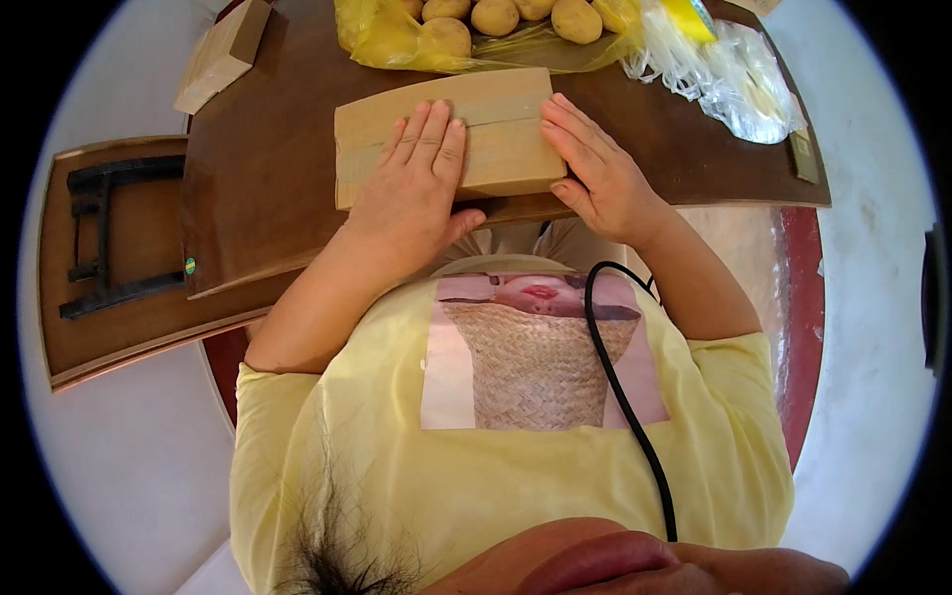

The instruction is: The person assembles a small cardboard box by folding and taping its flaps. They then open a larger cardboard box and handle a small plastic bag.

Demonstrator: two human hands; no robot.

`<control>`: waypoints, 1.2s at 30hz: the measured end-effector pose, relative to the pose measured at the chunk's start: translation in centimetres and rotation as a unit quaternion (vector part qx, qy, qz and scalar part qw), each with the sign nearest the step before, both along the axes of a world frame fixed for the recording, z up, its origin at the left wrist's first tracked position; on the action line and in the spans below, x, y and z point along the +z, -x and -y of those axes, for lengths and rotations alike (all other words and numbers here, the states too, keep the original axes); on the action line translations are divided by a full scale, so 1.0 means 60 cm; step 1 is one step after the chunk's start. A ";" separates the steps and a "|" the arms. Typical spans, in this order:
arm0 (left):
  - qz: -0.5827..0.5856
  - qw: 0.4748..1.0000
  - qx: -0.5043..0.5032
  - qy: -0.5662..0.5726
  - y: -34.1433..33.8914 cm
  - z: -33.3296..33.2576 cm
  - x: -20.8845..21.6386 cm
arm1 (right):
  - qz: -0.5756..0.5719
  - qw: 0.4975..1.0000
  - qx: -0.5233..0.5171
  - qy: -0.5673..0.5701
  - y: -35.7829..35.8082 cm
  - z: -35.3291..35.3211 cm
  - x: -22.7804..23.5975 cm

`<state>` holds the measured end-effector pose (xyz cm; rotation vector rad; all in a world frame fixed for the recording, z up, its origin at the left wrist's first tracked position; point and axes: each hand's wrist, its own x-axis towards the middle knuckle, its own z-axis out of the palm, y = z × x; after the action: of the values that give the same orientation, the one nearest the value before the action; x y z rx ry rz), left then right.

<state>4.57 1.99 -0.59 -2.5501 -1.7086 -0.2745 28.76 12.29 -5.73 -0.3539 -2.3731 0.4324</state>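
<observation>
A brown cardboard box [506, 139] lies flat on the dark brown wooden table [268, 178] in front of me, closed, with a strip of tape along its top seam. My left hand [415, 188] rests flat on the top of the box, fingers stretched and thumb held out past the near edge. Against the right end of the box sits my right hand [602, 177], its fingers straight and its fingertips at the upper right corner. Neither hand is wrapped around anything. What the box holds cannot be seen.
Beyond the box, a yellow plastic bag [382, 40] lies open with several potatoes [494, 17]. Crumpled clear plastic bags [739, 84] cover the far right. Another cardboard box [223, 55] stands far left, above a lower wooden panel [119, 342] with a black bracket [99, 238]. A black cable [623, 392] hangs over my shirt.
</observation>
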 end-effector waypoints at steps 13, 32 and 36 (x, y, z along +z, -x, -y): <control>-0.015 0.999 -0.030 -0.013 -0.055 -0.050 0.004 | -0.024 1.000 0.008 0.010 0.001 0.002 -0.004; -0.009 0.997 -0.072 -0.004 -0.088 -0.090 0.005 | 0.073 0.993 -0.088 -0.006 -0.042 -0.005 -0.020; -0.004 0.998 -0.065 0.000 -0.092 -0.087 0.005 | 0.039 0.988 -0.144 0.041 -0.043 0.002 -0.009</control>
<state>10.09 7.21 -0.27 -2.6624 -1.5421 -0.2708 31.32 12.19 -6.29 -0.7531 -2.3356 0.3870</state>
